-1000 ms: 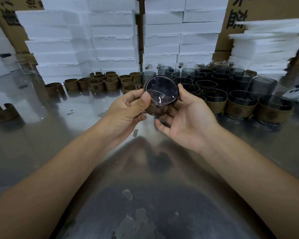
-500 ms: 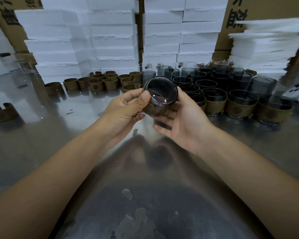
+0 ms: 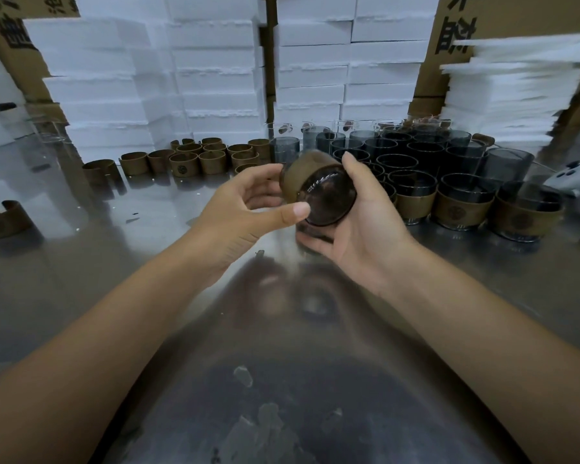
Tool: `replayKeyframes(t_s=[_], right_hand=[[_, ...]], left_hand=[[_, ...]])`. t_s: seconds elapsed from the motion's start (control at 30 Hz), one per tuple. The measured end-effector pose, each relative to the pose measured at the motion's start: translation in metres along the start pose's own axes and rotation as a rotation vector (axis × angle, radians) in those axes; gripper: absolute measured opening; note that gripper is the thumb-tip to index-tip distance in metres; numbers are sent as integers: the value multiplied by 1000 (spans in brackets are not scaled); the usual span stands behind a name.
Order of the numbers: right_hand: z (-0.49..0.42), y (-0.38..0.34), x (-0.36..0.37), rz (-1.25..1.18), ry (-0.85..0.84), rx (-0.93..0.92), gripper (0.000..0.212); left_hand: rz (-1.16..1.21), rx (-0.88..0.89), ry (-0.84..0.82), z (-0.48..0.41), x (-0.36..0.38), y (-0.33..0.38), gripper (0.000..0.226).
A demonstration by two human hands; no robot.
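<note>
— Start at the left. What's lying there?

— A split brown sleeve on its own (image 3: 4,219) at the edge of the steel table (image 3: 81,279), then a cluster of empty sleeves (image 3: 188,162) in front of the stacked foam boxes (image 3: 215,78).

— And the hands?

— The left hand (image 3: 245,209) pinches the glass (image 3: 329,202): its thumb lies on the rim of the base and its fingers curl round the far side. The glass is held in the air above the table, between both hands, tipped on its side with the base toward the camera. A brown band (image 3: 303,172) wraps its wall.

— The right hand?

— The right hand (image 3: 365,229) cradles it, with the thumb over the top and the fingers curled underneath.

— So which step is this?

— I'd say fitting the band, or checking its seat. The mouth end is turned away, so I can't tell whether the band sits square all round.

— What does the next move call for?

— Probably turning the glass upright and setting it with the finished glasses (image 3: 462,205) on the right, in front of the bare glasses (image 3: 399,145). That needs a firm grip on the wall, and care not to knock its close-packed neighbours.
</note>
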State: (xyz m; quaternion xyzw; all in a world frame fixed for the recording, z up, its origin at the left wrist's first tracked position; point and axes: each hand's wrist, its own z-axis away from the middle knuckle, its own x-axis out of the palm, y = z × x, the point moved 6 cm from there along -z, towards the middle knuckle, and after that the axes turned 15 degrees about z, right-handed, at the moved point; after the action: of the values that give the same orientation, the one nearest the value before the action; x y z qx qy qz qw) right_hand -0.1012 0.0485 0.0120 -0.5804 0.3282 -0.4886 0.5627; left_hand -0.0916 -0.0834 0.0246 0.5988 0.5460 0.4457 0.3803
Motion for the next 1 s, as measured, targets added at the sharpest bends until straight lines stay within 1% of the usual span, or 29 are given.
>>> replayKeyframes(t_s=[0.03, 0.1, 0.23, 0.3, 0.37, 0.47, 0.53, 0.63, 0.73, 0.87, 1.0], right_hand=[[0, -3, -1, 19, 18, -37, 48], [1, -8, -1, 52, 48, -106, 45], [3, -14, -5, 137, 132, -207, 40], [5, -17, -7, 170, 156, -248, 38], [7, -19, -6, 201, 145, -295, 40], [9, -19, -2, 236, 122, -348, 51], [9, -18, -1, 256, 121, -357, 57], [7, -16, -1, 273, 121, -348, 58], [5, -16, -3, 276, 130, -343, 58], [6, -16, -5, 397, 220, -396, 52], [9, -18, -10, 513, 332, -470, 49]], left_hand=[[2, -1, 15, 0, -1, 0, 78], [27, -18, 4, 1, -2, 0, 70], [35, -50, -126, 1, 2, -2, 44], [22, -66, -185, 2, 4, -2, 40], [49, -97, -216, 2, 6, -2, 38], [117, -132, -187, 1, 5, -5, 41], [119, -118, -157, 0, 3, -5, 40], [96, -92, -138, 0, 2, -4, 38], [81, -79, -134, 0, 2, -3, 42], [51, -77, -173, 2, 5, -4, 42], [64, -124, -192, 3, 5, -8, 51]])
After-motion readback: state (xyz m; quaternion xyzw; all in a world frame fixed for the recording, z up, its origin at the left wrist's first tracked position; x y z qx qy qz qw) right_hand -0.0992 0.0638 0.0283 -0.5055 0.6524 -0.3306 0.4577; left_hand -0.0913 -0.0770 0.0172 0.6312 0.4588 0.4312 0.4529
